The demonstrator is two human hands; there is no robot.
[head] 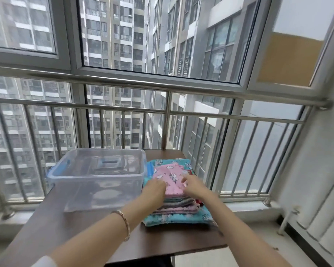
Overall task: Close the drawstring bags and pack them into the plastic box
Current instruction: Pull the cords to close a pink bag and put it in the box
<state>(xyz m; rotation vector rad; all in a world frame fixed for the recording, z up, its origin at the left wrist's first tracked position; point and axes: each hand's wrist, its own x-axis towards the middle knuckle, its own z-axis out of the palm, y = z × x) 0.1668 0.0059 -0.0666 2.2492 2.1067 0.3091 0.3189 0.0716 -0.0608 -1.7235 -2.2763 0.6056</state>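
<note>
Top of the pile: a pink drawstring bag (172, 175) with a white unicorn print lies flat on a stack of folded bags (177, 207), and a larger teal bag (181, 218) sits at the bottom. The whole stack is on the right half of the table, touching the box's right side. Both hands are on that pink bag, the left hand (155, 189) at its near-left edge and the right hand (194, 186) at its near-right. They're blurred, so I cannot tell whether the fingers pinch the fabric or just rest on it. One hand to each side looks like a setup for lifting this bag off and finding its cords.

Just left stands the clear plastic box (96, 189), blue latch (60, 169) on its side, open at the top. No bag shows inside it, so packing looks barely begun. It's parked right alongside, which keeps every transfer short. A bracelet (124, 225) circles the left wrist. Everything rests on a dark brown table (56, 228) pushed up to a steel railing (162, 87).
</note>
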